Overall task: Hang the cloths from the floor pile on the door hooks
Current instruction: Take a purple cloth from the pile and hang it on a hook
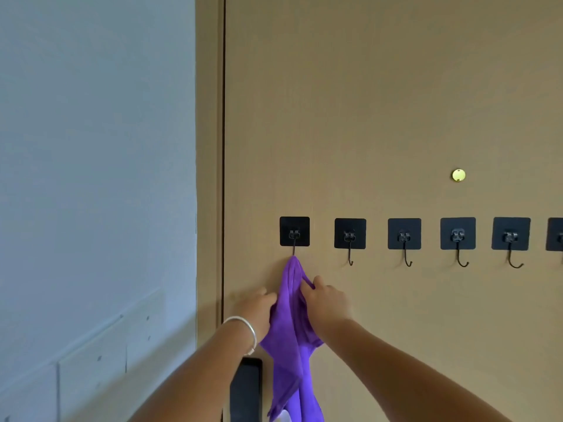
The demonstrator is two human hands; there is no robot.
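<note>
A: Slippage is the main risk. The purple cloth [293, 318] is gathered to a narrow peak at the tip of the first hook [294, 239], leftmost of the row on the door [380, 102]. How much fabric is caught over the hook can't be seen; if only a thin fold is caught, the cloth could be dropped to the floor once released.

B: Any other cause?

A: A downward tug. The hooks are mounted on black stick-on pads, so a pad could prob. be peeled off the door if the cloth is pulled hard while being straightened. Also the long tail is hung unevenly, w/ most bulk low and left near the dark handle plate [246, 388]; weight could be shifted to one side and the peak dragged off.

B: Hand poses?

A: Both arms are extended up and fwd. The left hand [257, 306], bracelet [243, 330] at the wrist, is curled round the cloth's left edge just below the peak. The right hand [327, 303] is closed on the right edge, fabric pinched between thumb and fingers. So both grips are narrow and holding cloth.

B: Other hooks?

A: Bare; nothing is hung on them. The floor pile isn't in view.
</note>
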